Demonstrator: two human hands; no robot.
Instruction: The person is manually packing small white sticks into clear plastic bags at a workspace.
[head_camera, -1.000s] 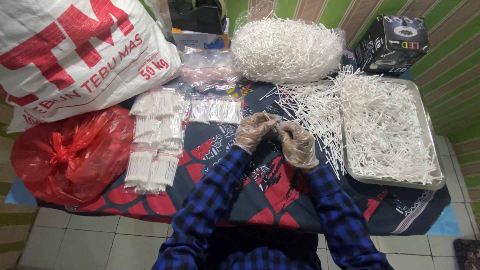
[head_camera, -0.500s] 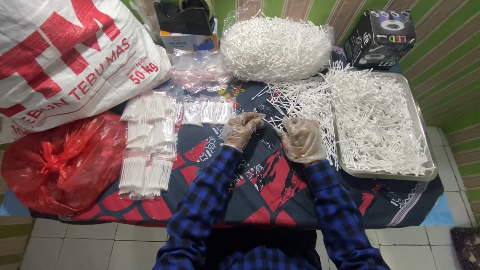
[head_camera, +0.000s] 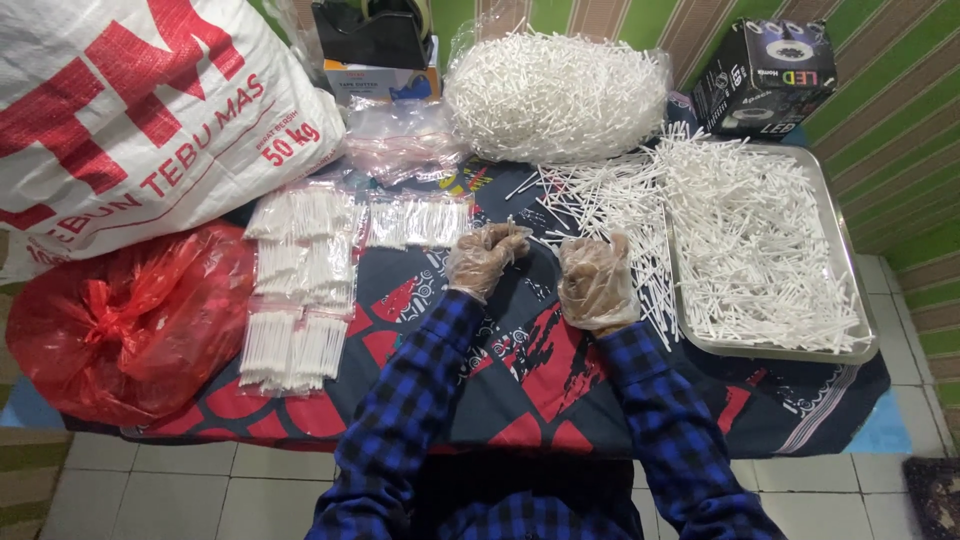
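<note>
Sleeves: Blue and black checked cloth covers both my arms, nearest to me at the bottom of the view.
Cloth: I see a dark table cover with red shapes under my arms.
Left hand: My left hand wears a thin clear plastic glove. Its fingers are curled in tight. I think something small and see-through is pinched at the fingertips, but I cannot tell for sure.
Right hand: My right hand also wears a clear glove. It is bent over with the fingers pointing down at the cloth. I cannot tell if it holds any sticks.
Loose sticks: Thin white sticks lie spread on the cloth, just past my right hand and touching it at the side.
Tray: A metal tray on my right is full of the same white sticks.
Small packs: Little clear packs of sticks lie in rows on my left.
Red bag: A red plastic bag sits far left.
White sack: A big white sack with red letters is behind it.
Big clear bag: A clear bag stuffed with sticks is at the far side.
Black box: A black box stands far right.
</note>
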